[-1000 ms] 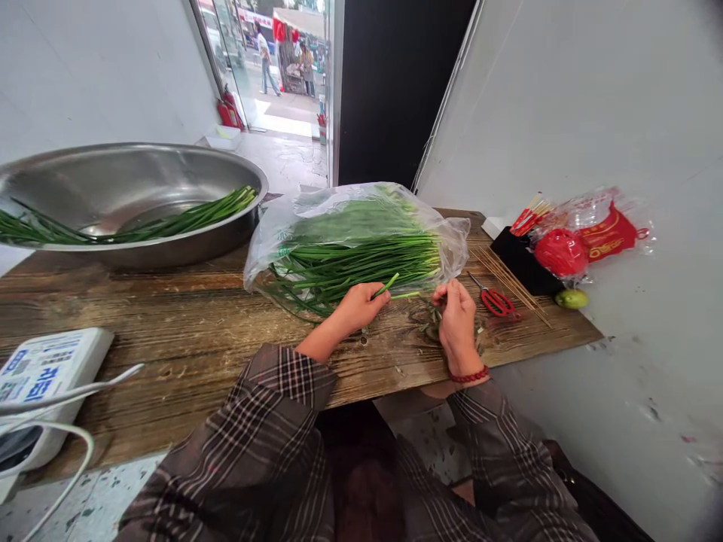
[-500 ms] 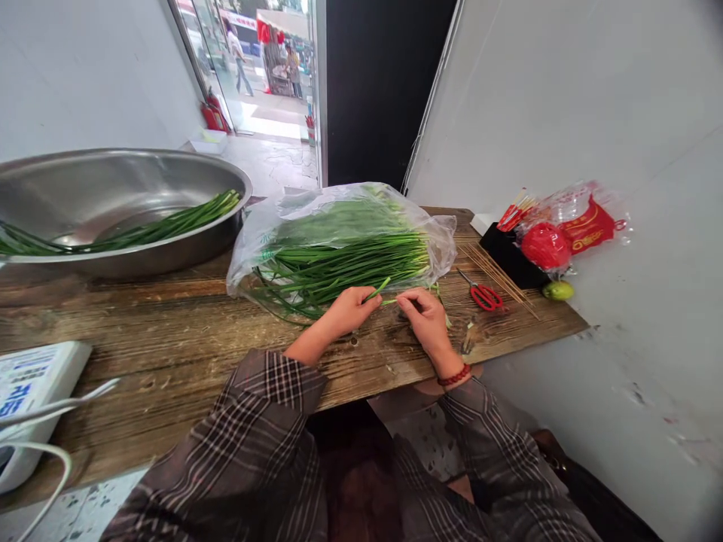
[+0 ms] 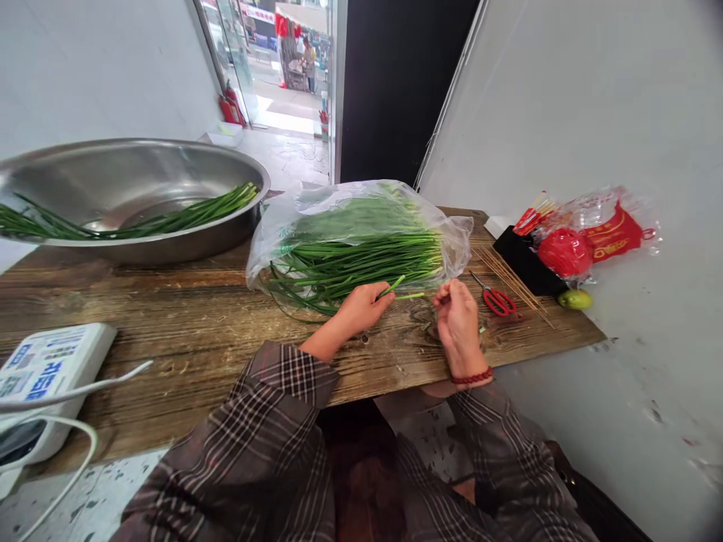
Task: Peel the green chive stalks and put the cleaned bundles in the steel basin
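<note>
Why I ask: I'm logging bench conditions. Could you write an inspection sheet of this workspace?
Surface: wooden table, visibly worn.
Things in use: green stalks in the left hand; more in the plastic bag and metal basin.
Clutter: red-handled scissors, thin sticks, black box, yellow-green fruit.
Hands: left grips stalks; right hand has fingers pinched, contents unclear.
Cables: pale cables at the table's left.
Surroundings: red fire extinguisher by the doorway.

Chives (image 3: 200, 213) lie in a basin (image 3: 141, 252) at the left of a table (image 3: 186, 376), beside a plastic bag (image 3: 333, 202) holding more stalks (image 3: 367, 260); scissors (image 3: 497, 301) and skewers (image 3: 511, 278) rest right of the bag, before an open box (image 3: 528, 263).
</note>
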Available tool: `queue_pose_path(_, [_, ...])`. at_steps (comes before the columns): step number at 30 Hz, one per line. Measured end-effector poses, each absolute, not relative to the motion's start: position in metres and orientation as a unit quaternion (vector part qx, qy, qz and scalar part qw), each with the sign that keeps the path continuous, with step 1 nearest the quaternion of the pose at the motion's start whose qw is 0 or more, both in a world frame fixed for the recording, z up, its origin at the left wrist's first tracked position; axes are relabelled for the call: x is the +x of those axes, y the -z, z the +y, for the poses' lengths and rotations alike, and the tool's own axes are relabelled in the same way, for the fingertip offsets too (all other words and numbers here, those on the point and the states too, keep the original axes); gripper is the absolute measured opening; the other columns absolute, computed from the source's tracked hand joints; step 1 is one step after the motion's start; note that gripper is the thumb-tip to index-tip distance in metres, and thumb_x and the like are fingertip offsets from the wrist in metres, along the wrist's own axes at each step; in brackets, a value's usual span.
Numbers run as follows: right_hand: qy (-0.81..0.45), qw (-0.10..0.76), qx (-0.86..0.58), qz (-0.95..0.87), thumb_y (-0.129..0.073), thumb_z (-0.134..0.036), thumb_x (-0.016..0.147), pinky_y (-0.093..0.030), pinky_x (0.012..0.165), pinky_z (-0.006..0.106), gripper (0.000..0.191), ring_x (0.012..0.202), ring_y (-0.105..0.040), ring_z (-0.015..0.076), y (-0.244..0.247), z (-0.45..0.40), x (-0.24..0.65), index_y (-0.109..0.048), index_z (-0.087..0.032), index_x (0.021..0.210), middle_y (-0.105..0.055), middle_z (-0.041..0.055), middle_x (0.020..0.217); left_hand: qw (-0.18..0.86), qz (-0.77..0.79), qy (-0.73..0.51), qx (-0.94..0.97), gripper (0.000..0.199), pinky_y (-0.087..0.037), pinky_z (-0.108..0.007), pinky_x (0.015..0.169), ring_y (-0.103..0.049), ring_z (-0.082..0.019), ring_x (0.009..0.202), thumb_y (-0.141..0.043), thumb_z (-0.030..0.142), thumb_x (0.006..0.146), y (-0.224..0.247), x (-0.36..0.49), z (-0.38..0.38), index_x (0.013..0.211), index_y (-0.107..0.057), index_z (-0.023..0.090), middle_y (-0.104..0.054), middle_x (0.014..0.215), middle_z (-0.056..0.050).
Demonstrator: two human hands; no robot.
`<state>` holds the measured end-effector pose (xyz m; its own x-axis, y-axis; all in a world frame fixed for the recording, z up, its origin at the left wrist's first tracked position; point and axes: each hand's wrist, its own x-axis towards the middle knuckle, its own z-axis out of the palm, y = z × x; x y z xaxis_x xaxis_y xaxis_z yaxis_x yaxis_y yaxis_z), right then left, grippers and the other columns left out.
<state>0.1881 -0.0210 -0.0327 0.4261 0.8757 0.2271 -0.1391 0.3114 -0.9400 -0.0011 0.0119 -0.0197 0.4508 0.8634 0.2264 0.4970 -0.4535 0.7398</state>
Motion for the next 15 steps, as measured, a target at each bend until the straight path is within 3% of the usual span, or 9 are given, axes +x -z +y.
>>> queue_pose_path(3, [-0.292,0.571,-0.497,-0.584,-0.056,-0.048,0.086,-0.043,0.069,0.028,0.036,0.065,-0.051,0.0126,0.024,-0.02,0.213,-0.056,-0.02,0.062,-0.056,-0.0012,0.064,0.3,0.43,-0.327,0.786,0.027,-0.029,-0.025,0.06,-0.043,-0.012,0.062,-0.044,0.036,0.089,0.021,-0.003,0.013,0.071,-0.053,0.017,-0.049,0.064,0.003])
queue_pose_path(6, [-0.221,0.405,-0.487,-0.742,-0.063,-0.04,0.082,-0.045,0.083,0.035,0.024,0.082,-0.06,0.0179,0.019,-0.01,0.233,-0.066,-0.021,0.068,-0.068,0.0038,0.085,0.326,0.41,-0.353,0.775,0.029,-0.033,-0.024,0.063,-0.046,-0.012,0.066,-0.047,0.04,0.088,0.023,-0.003,0.014,0.084,-0.062,0.016,-0.058,0.072,0.001])
queue_pose_path(8, [-0.157,0.388,-0.49,-0.765,-0.064,-0.034,0.08,-0.046,0.085,0.036,0.015,0.088,-0.061,0.0191,0.018,0.004,0.242,-0.07,-0.021,0.084,-0.069,0.0054,0.098,0.341,0.401,-0.36,0.771,0.031,-0.034,-0.024,0.063,-0.048,-0.012,0.066,-0.047,0.041,0.088,0.024,-0.003,0.014,0.089,-0.065,0.016,-0.06,0.074,0.001])
queue_pose_path(10, [-0.1,0.408,-0.517,-0.746,-0.059,-0.031,0.083,-0.047,0.082,0.036,0.018,0.086,-0.061,0.0193,0.02,0.02,0.249,-0.07,-0.021,0.093,-0.07,0.0064,0.098,0.338,0.405,-0.361,0.769,0.032,-0.034,-0.023,0.061,-0.047,-0.012,0.065,-0.046,0.041,0.089,0.024,-0.004,0.014,0.084,-0.065,0.016,-0.058,0.07,0.001])
queue_pose_path(15, [0.021,0.386,-0.57,-0.725,-0.045,-0.024,0.09,-0.044,0.091,0.039,0.027,0.099,-0.062,0.0235,0.036,0.048,0.263,-0.071,-0.018,0.098,-0.072,0.0097,0.102,0.345,0.43,-0.377,0.744,0.026,-0.035,-0.023,0.059,-0.046,-0.012,0.061,-0.043,0.036,0.09,0.021,-0.005,0.015,0.076,-0.055,0.017,-0.053,0.063,0.002])
